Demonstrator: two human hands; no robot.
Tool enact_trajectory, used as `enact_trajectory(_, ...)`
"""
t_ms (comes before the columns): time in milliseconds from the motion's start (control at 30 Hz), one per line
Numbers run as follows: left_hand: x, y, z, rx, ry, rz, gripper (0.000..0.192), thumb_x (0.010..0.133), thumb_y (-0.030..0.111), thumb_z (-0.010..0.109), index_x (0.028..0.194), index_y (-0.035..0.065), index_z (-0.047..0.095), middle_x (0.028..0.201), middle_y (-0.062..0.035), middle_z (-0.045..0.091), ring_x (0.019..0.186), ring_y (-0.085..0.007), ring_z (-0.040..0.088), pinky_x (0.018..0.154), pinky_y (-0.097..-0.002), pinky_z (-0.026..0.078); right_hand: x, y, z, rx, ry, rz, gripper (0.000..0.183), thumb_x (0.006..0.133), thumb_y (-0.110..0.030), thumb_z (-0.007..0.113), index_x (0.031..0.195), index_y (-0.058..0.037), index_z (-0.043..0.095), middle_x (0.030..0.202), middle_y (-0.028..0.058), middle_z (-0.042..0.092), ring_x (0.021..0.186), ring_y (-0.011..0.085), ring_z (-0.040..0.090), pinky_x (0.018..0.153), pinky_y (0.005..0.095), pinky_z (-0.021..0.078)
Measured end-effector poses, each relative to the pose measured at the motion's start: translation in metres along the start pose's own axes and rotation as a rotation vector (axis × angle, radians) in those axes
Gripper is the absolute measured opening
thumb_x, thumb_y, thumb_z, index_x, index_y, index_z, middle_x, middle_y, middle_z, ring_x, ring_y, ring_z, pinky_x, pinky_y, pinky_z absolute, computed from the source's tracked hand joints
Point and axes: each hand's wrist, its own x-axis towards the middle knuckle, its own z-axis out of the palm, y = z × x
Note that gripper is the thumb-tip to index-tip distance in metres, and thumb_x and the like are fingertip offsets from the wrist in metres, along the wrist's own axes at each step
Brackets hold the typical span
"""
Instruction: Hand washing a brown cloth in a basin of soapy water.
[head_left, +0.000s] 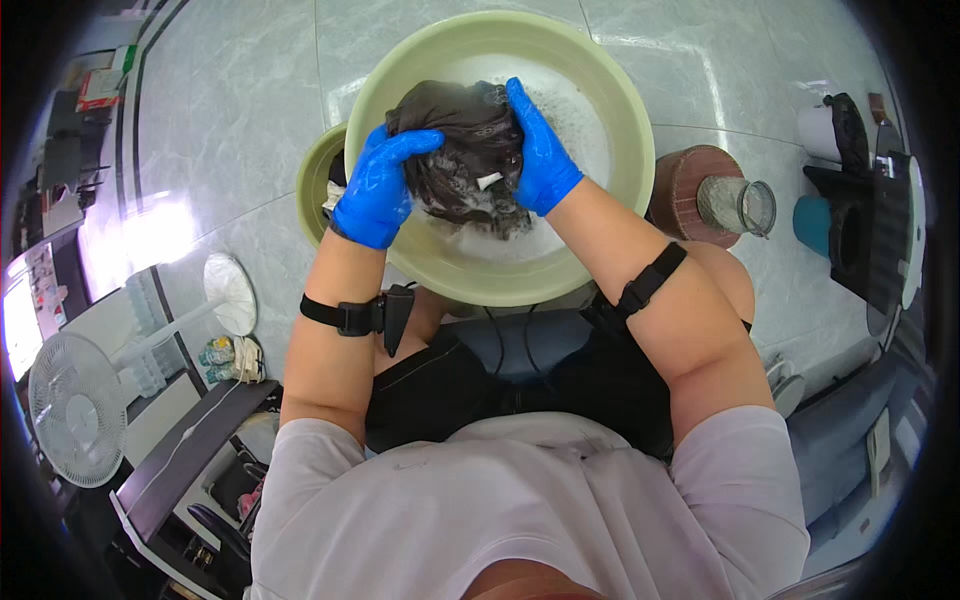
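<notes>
A large pale-green plastic basin (626, 97) holds foamy, soapy water (581, 112). Over it, a bunched, wet dark garment (461, 150) with suds and a small white tag is between my two hands, both in blue rubber gloves. My left hand (382, 180) grips the garment's left side, thumb lying on top of the cloth. My right hand (538, 154) presses against its right side, thumb pointing away from me; the fingertips are hidden beneath the cloth. Whether the garment's underside touches the water cannot be told.
A smaller green basin (309, 187) with dark and white cloth stands partly behind the large one at left. At right a glass jar (731, 204) is on a round brown stool (679, 187). A white standing fan (79, 409) is at far left, on a grey tiled floor (247, 112).
</notes>
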Motion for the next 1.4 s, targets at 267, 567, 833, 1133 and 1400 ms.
enact_trajectory(267,0.026,-0.033,-0.015,1.090,-0.074,0.119,0.046,0.085,0.026,0.067,0.117,-0.0074,0.061,0.103,-0.0235,0.068,0.096,-0.0321,0.067,0.084,-0.0406,0.054,0.021,0.015,-0.011,-0.418,0.108,-0.221,0.054,0.100,-0.043,0.055,0.131,0.0010,0.057,0.119,0.0120,0.065,0.104,0.0197,0.063,0.094,0.0338,0.0511)
enact_trajectory(567,0.011,-0.022,0.008,1.799,-0.278,0.097,0.040,0.081,0.039,0.071,0.087,-0.0007,0.066,0.077,-0.0212,0.067,0.073,-0.0373,0.067,0.066,-0.0448,0.054,0.026,0.014,-0.031,-0.735,0.200,0.059,0.060,0.098,-0.049,0.052,0.115,0.0073,0.065,0.103,0.0172,0.068,0.093,0.0227,0.064,0.084,0.0374,0.0518)
enact_trajectory(833,0.011,-0.024,0.014,1.733,-0.332,-0.028,0.039,0.081,0.039,0.069,0.089,0.0005,0.067,0.084,-0.0224,0.068,0.079,-0.0393,0.067,0.070,-0.0460,0.054,0.036,0.019,-0.051,-0.796,0.255,0.166,0.056,0.095,-0.047,0.054,0.102,0.0070,0.067,0.092,0.0195,0.068,0.082,0.0282,0.066,0.078,0.0407,0.0528)
enact_trajectory(1133,0.016,0.027,-0.023,0.891,-0.249,-0.399,0.048,0.084,0.013,0.075,0.125,-0.0076,0.060,0.111,-0.0101,0.069,0.097,-0.0167,0.063,0.091,-0.0334,0.051,0.031,-0.021,-0.051,-0.426,0.184,0.180,0.034,0.096,-0.023,0.061,0.119,0.0025,0.062,0.121,0.0162,0.065,0.109,0.0288,0.064,0.092,0.0424,0.0540)
enact_trajectory(1400,0.026,-0.006,-0.029,1.168,-0.131,-0.333,0.047,0.081,0.021,0.076,0.117,-0.0062,0.065,0.106,-0.0159,0.071,0.095,-0.0206,0.067,0.086,-0.0354,0.053,0.033,-0.046,-0.067,-0.852,0.338,0.029,0.034,0.092,-0.031,0.065,0.115,-0.0059,0.061,0.111,0.0089,0.062,0.099,0.0212,0.058,0.086,0.0367,0.0478)
